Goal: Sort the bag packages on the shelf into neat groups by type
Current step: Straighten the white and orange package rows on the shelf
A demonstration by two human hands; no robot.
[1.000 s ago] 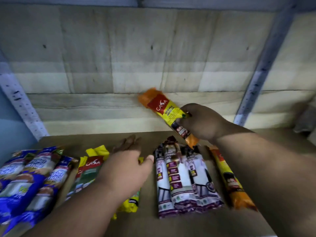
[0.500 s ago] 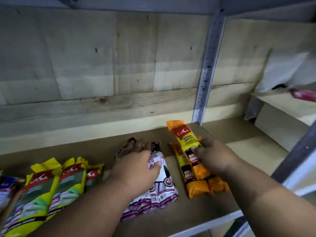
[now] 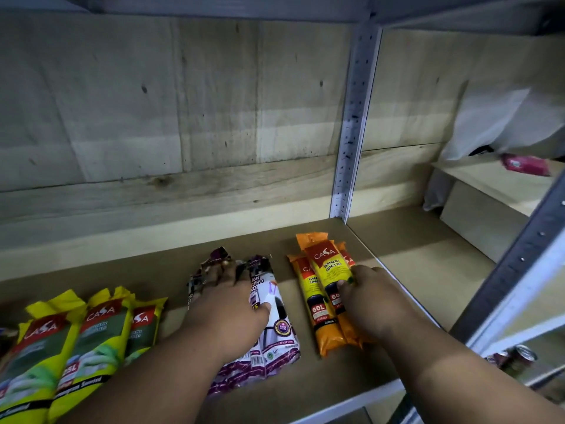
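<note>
On the brown shelf board (image 3: 321, 390) lie three groups of bag packages. Yellow-and-green Casa packs (image 3: 91, 341) lie side by side at the left. White-and-purple packs (image 3: 275, 341) lie in the middle, and my left hand (image 3: 229, 310) rests flat on top of them with fingers spread. Orange Casa garbage-bag packs (image 3: 324, 289) lie at the right. My right hand (image 3: 370, 301) grips the uppermost orange pack, which lies on the others, thumb pressed on its front.
A perforated metal upright (image 3: 351, 133) stands at the back right of the shelf. A wooden back wall (image 3: 183, 117) closes the rear. A neighbouring shelf at the right holds a pink packet (image 3: 524, 165) and white bag; cans (image 3: 516, 359) sit below.
My right hand brought the orange pack down from the air onto the other orange packs. My left hand shifted from the yellow packs to the white-and-purple ones. The view swung right.
</note>
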